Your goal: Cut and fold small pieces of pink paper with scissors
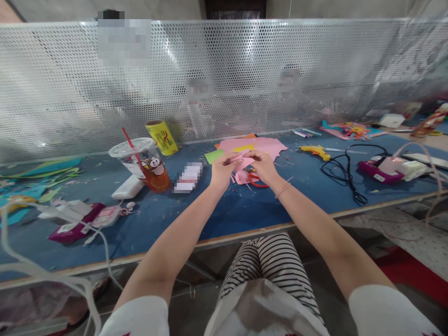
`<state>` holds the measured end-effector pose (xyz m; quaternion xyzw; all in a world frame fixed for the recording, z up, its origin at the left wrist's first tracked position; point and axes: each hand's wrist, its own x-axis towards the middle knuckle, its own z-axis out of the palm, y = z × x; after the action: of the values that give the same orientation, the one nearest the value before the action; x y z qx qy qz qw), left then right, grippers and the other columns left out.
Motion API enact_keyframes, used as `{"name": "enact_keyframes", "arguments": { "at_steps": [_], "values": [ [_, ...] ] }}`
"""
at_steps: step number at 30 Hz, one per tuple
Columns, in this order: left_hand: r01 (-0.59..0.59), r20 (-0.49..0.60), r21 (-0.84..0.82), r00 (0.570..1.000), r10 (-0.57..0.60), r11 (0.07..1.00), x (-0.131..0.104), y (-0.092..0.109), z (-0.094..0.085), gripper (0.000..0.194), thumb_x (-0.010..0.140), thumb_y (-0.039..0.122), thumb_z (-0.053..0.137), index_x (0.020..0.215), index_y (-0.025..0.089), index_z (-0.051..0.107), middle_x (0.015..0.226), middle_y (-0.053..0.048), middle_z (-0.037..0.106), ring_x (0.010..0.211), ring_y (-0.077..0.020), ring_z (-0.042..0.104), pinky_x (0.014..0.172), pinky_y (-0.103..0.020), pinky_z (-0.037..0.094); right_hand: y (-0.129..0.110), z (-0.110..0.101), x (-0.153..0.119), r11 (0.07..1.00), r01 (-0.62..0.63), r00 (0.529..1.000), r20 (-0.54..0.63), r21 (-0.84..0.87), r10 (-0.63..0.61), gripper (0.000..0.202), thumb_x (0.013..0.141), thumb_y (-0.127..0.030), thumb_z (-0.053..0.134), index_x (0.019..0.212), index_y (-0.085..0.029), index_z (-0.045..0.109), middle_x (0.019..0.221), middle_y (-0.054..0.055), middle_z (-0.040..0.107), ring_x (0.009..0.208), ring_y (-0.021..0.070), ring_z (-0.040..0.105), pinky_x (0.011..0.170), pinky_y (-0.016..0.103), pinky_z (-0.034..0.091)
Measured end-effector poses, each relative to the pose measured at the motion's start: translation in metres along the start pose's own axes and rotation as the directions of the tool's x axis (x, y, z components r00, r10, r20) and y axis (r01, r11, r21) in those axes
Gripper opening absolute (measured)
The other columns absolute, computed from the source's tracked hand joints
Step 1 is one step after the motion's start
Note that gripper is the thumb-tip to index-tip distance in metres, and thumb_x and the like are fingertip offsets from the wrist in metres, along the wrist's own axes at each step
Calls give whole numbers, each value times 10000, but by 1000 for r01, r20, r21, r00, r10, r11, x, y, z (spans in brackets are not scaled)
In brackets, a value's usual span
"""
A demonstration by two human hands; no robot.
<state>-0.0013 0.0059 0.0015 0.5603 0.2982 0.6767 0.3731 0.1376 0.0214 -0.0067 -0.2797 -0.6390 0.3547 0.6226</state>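
Note:
Between my two hands, a small folded piece of pink paper [246,160] is held above the blue table. My left hand [224,169] pinches its left side, and my right hand [262,165] grips its right side. Beneath and behind them lie a large pink sheet [273,145], a green piece [213,156] and a yellow piece [245,148]. Red-handled scissors [258,181] rest on the table just under my right hand, beside pink scraps [241,177].
A drink cup [154,170], a yellow can [163,138] and a phone [188,178] stand or lie to the left. Rightward are a yellow glue gun [316,152], black cable [345,175] and purple power strip [380,172]. A perforated screen [238,70] runs behind.

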Motion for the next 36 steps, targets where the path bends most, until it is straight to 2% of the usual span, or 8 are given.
{"name": "enact_keyframes", "arguments": {
  "at_steps": [3,6,12,16,21,29,33,36],
  "values": [
    [2,1,2,1000,-2,1000,0,1,0,229,555,234,728,779,200,691,873,-28,671,874,-158,595,859,-328,433,-3,2,-1,991,-102,995,31,88,100,172,631,-267,657,776,-174,646,737,9,644,684,129,586,661,288,495],
    [13,8,-14,1000,-13,1000,-1,0,0,208,573,244,721,775,204,692,862,-25,672,853,-154,598,844,-322,442,-5,4,-3,985,-122,992,42,124,118,173,638,-260,649,791,-180,645,740,3,650,646,119,580,621,277,486],
    [55,10,-111,999,-54,992,-6,5,5,176,573,228,724,745,206,695,816,-14,671,811,-137,603,849,-321,444,-5,3,-3,998,57,998,29,28,-58,144,652,-212,607,793,-188,626,814,12,645,778,134,591,741,306,476],
    [112,17,-157,994,-110,981,-10,9,10,179,544,214,742,718,207,700,797,-17,674,803,-142,606,848,-328,445,-5,2,-4,986,143,989,-24,-81,-145,132,651,-162,573,775,-192,604,771,2,619,758,133,575,730,299,469],
    [137,6,-209,990,-139,968,-10,8,12,151,556,209,738,703,213,705,774,-14,676,781,-130,603,835,-312,440,-6,3,-5,983,147,988,-19,-114,-150,110,675,-180,571,782,-192,595,791,10,615,775,140,576,734,302,470],
    [103,-33,-249,993,-115,963,-7,12,11,137,552,190,739,683,200,703,786,-17,673,806,-127,598,876,-312,424,-15,2,-7,986,151,988,31,69,-153,157,650,-154,607,790,-212,649,830,9,641,823,145,591,799,325,456],
    [51,-27,-243,998,-60,969,-6,13,10,129,557,162,734,677,198,701,786,-14,668,814,-118,595,893,-305,413,-15,1,-6,991,127,991,45,51,-129,193,643,-129,603,800,-226,660,838,5,645,843,151,587,807,326,454],
    [63,-5,-244,998,-67,968,-5,12,9,136,567,164,728,695,203,701,802,-13,669,810,-119,597,882,-309,420,-14,1,-5,990,140,990,24,23,-141,208,661,-121,581,812,-231,672,878,10,639,873,153,581,811,323,452]
  ]
}}
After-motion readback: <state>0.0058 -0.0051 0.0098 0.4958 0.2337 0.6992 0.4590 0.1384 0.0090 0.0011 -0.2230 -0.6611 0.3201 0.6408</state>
